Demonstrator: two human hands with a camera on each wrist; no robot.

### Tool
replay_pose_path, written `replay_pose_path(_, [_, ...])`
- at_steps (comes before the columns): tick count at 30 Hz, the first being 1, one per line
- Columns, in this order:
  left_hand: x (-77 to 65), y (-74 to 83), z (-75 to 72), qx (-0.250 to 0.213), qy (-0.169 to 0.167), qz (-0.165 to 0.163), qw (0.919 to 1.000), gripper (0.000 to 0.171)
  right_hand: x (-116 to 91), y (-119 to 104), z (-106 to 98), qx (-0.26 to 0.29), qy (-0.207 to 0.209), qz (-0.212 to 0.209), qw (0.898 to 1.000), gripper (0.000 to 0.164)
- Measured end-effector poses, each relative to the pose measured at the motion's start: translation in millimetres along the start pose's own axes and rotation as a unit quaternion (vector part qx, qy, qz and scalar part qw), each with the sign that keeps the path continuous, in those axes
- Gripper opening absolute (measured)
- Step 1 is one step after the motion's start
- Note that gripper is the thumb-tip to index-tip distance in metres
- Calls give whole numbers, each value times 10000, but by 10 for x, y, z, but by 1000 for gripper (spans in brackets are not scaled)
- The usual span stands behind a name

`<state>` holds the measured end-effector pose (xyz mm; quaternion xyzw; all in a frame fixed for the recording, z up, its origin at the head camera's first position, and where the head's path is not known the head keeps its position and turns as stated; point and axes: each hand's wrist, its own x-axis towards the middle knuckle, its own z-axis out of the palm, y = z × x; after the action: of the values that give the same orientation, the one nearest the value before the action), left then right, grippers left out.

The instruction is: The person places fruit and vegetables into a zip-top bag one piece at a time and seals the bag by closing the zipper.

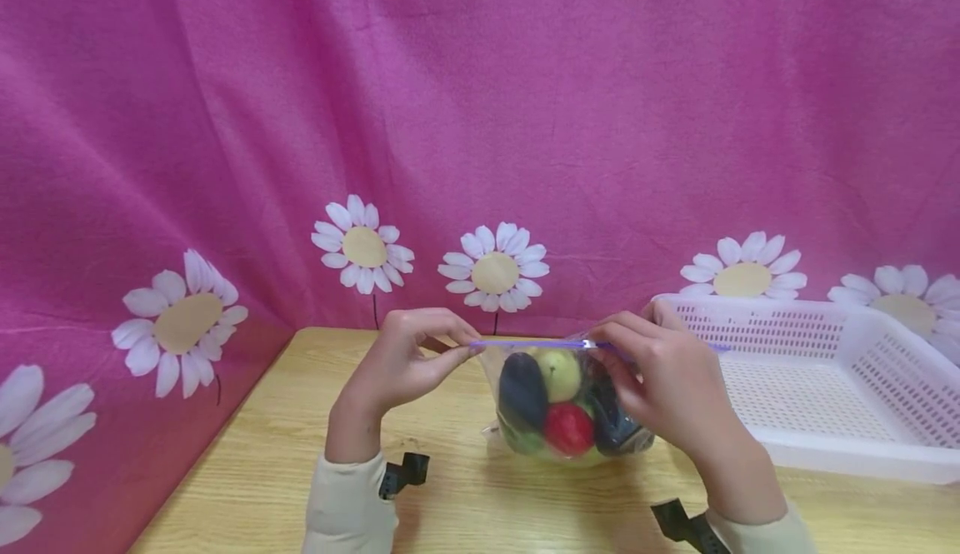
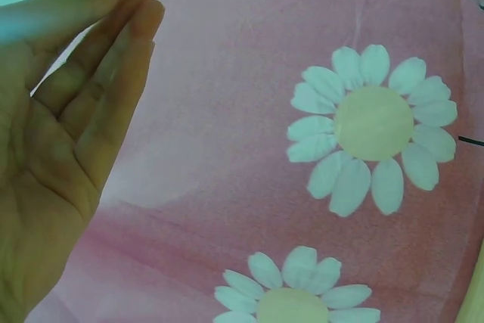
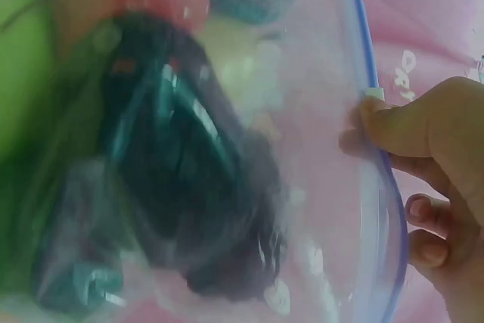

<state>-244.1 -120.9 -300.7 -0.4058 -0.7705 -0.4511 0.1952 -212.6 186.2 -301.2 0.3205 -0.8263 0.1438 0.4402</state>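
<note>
A clear zipper bag [image 1: 492, 362] with a blue-purple zip strip [image 1: 532, 343] stands on the table, filled with several fruits and vegetables. Through its plastic show a dark oval one [image 1: 522, 391], a yellow-green round fruit [image 1: 559, 374], a red one [image 1: 569, 429] and dark pieces on the right. My left hand [image 1: 408, 358] pinches the strip's left end between thumb and fingers. At the white slider [image 1: 588, 344], my right hand [image 1: 667, 375] pinches with thumb and index finger; its other fingers curl beside the strip in the right wrist view.
A white perforated plastic basket [image 1: 825, 454] sits on the right of the wooden table [image 1: 255, 462], just beyond my right hand. Behind the table hangs a magenta cloth [image 1: 600, 121] printed with white daisies, and it also covers the left side.
</note>
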Motion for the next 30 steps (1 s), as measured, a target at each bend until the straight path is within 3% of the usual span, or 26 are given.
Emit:
replay_pose_path(6, [-9, -99, 0, -66, 175, -64, 9998, 13, -26, 111, -31, -99, -6, 79, 9999, 16])
replay_pose_path(16, [-18, -141, -21, 480, 468, -410, 9969, 12, -63, 213, -103, -226, -82, 374, 9990, 19])
replay_pose_path(30, [-28, -176, -63, 598, 690, -390, 9951, 12, -100, 310, -154, -268, -90, 498, 9984, 18])
